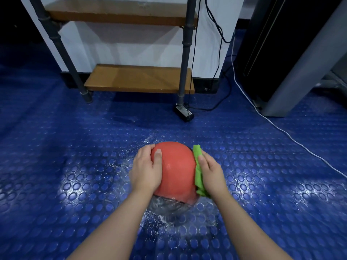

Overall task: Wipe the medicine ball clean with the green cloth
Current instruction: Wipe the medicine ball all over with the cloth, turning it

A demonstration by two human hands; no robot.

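Though cropped by the bottom edge of the frame, plainly two bare forearms, rising toward the lower centre. At their ends, left hand (147, 171) cupped round the left flank of the medicine ball (176, 171), thumb lying on its near face, fingertips bent over the upper left curve and partly out of sight behind it. Opposite, right hand (211, 171) laid flat on the green cloth (198, 175), fingers fairly straight and close together, pressing it against the ball's right flank; thumb hidden.

Cloth bunched in a narrow strip from the ball's upper right to its lower right, much of it covered by the hand.

Ball in the lower centre, resting on the blue studded floor (75, 166): coral red, matt, with a faint wet sheen beside the left thumb; dark band at its base hard to read through glare and pooled water. Droplets scattered all round.

Further up, small black box (185, 113) with leads, white cable (281, 129) running off right, wooden shelf (139, 77) on grey poles cut off at the top edge, grey machine (300, 81) at upper right, mostly in shadow.
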